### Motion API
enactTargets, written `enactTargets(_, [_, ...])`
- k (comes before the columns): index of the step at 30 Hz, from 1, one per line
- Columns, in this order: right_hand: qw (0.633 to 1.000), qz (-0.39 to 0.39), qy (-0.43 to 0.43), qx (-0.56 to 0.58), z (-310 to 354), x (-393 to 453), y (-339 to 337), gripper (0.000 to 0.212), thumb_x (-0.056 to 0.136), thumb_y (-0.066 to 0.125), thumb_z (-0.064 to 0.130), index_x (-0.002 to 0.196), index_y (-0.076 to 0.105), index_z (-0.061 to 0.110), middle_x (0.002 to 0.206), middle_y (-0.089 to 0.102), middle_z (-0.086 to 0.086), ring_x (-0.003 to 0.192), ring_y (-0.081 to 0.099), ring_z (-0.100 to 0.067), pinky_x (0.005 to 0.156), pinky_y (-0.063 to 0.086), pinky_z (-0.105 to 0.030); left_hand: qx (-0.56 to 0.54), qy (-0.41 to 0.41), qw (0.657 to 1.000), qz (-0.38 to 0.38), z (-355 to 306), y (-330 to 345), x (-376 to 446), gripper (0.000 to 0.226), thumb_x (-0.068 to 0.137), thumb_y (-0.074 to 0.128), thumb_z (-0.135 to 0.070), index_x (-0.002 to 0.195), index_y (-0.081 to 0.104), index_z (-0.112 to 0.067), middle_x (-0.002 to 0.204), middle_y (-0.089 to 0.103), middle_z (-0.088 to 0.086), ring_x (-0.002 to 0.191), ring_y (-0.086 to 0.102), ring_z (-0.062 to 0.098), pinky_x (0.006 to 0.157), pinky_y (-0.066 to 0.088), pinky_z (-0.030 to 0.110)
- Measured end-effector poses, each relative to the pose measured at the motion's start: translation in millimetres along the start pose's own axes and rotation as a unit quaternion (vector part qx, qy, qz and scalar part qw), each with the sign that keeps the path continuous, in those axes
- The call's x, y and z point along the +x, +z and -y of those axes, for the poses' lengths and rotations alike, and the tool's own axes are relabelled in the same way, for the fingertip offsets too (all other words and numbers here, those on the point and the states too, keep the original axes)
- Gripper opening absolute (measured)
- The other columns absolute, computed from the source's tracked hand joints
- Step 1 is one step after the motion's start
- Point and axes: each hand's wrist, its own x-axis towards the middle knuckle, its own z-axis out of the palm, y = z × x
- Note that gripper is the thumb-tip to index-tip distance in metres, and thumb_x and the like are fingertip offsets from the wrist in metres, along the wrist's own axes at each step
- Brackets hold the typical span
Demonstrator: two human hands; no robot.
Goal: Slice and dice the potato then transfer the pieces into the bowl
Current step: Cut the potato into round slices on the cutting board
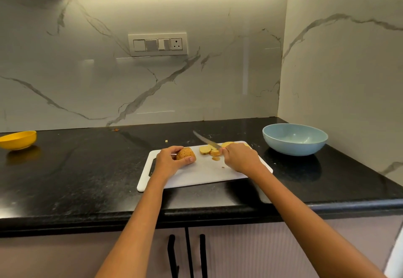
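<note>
Centre frame on the white cutting board [202, 174], left hand [169, 161] grips the uncut potato half [185, 154] to steady it, right hand [241, 157] clenches the knife [206, 139] by cut slices [210, 150], blade angled away, blue bowl [294, 139] waiting empty at right for pieces.

head cam | above counter [87, 168] | faces forward-down | near | single view

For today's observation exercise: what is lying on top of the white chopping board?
On the chopping board lie the uncut potato piece, gripped by the left hand, and several cut slices. The right hand, holding the knife, covers some slices; how many cannot be seen.
</note>
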Motion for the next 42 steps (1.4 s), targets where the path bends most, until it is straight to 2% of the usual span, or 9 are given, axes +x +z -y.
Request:
enactTargets(4, [0.985, -0.113, 0.044, 0.122, -1, 6, 6, 0.04, 0.102, 0.032, 0.036, 0.09, 0.059, 0.009, 0.069, 0.053, 0.0, 0.065, 0.052, -0.012, 0.058, 0.04, -0.024, 0.0, 0.0, 1.0, -0.001, 0, 0, 0, 0.062, 0.072, 0.077, -0.03, 0.128, 0.055, -0.014, 0.127, 0.057, 0.009, 0.115, 0.053, 0.024, 0.096, 0.041, 0.034])
enactTargets(7, [0.968, -0.155, 0.077, 0.184, -5, 18, 6, 0.042, 0.101, 0.034, 0.038, 0.092, 0.061, 0.007, 0.075, 0.055, -0.002, 0.07, 0.053, -0.014, 0.061, 0.041, -0.026, -0.004, 0.001, 1.0, -0.002, 1, 0, 0, 0.061, 0.072, 0.077, -0.029, 0.127, 0.055, -0.014, 0.126, 0.057, 0.009, 0.114, 0.053, 0.023, 0.093, 0.042, 0.032])
enactTargets(10, [0.947, -0.193, 0.086, 0.242, -9, 30, 3, 0.041, 0.101, 0.036, 0.037, 0.092, 0.061, 0.007, 0.074, 0.055, -0.002, 0.067, 0.051, -0.013, 0.054, 0.036, -0.022, -0.004, 0.001, 1.0, -0.004, 1, 0, 1, 0.059, 0.071, 0.078, -0.029, 0.125, 0.057, -0.015, 0.124, 0.058, 0.008, 0.112, 0.054, 0.022, 0.092, 0.042, 0.031])
enactTargets(13, [0.931, -0.232, 0.078, 0.272, -13, 35, 5, 0.042, 0.102, 0.033, 0.035, 0.09, 0.061, 0.005, 0.074, 0.057, -0.003, 0.067, 0.053, -0.015, 0.06, 0.042, -0.027, -0.005, 0.004, 1.0, -0.006, 1, -1, 3, 0.06, 0.069, 0.08, -0.031, 0.122, 0.058, -0.015, 0.121, 0.06, 0.007, 0.106, 0.055, 0.019, 0.088, 0.043, 0.028])
enactTargets(16, [0.946, -0.22, 0.049, 0.231, -15, 34, 12, 0.042, 0.102, 0.032, 0.036, 0.087, 0.059, 0.007, 0.073, 0.057, -0.003, 0.068, 0.056, -0.018, 0.064, 0.046, -0.033, 0.006, 0.017, 1.0, -0.016, 0, 2, 4, 0.06, 0.068, 0.082, -0.03, 0.12, 0.059, -0.014, 0.116, 0.061, 0.005, 0.1, 0.055, 0.016, 0.083, 0.043, 0.025])
enactTargets(20, [0.96, -0.212, 0.018, 0.184, -14, 30, 13, 0.038, 0.101, 0.034, 0.036, 0.083, 0.054, 0.01, 0.067, 0.052, 0.001, 0.057, 0.046, -0.009, 0.053, 0.037, -0.021, 0.011, 0.028, 0.999, -0.01, -2, 3, 4, 0.059, 0.067, 0.082, -0.029, 0.12, 0.059, -0.013, 0.117, 0.061, 0.006, 0.102, 0.057, 0.018, 0.085, 0.046, 0.027])
enactTargets(31, [0.97, -0.191, 0.021, 0.152, -6, 9, 11, 0.038, 0.102, 0.03, 0.034, 0.099, 0.057, 0.007, 0.076, 0.055, -0.001, 0.067, 0.052, -0.011, 0.058, 0.038, -0.022, 0.035, 0.033, 0.998, 0.032, -3, 7, 0, 0.063, 0.071, 0.079, -0.026, 0.128, 0.054, -0.015, 0.129, 0.055, 0.006, 0.115, 0.051, 0.021, 0.09, 0.043, 0.028])
enactTargets(37, [0.982, -0.143, -0.02, 0.123, 34, -13, 16, 0.032, 0.103, 0.029, 0.027, 0.107, 0.053, 0.007, 0.095, 0.064, -0.009, 0.082, 0.06, -0.021, 0.066, 0.045, -0.031, -0.007, 0.037, 0.999, 0.012, -6, 6, -7, 0.065, 0.069, 0.082, -0.02, 0.127, 0.054, -0.013, 0.123, 0.058, 0.007, 0.113, 0.054, 0.022, 0.092, 0.044, 0.027])
enactTargets(42, [0.997, -0.04, -0.004, 0.072, 54, -31, 13, 0.027, 0.1, 0.038, 0.021, 0.111, 0.059, 0.007, 0.104, 0.064, -0.009, 0.088, 0.059, -0.021, 0.073, 0.046, -0.029, -0.017, 0.042, 0.999, -0.002, -5, 6, -9, 0.055, 0.069, 0.082, -0.018, 0.119, 0.06, -0.012, 0.117, 0.063, 0.008, 0.107, 0.059, 0.022, 0.089, 0.047, 0.026])
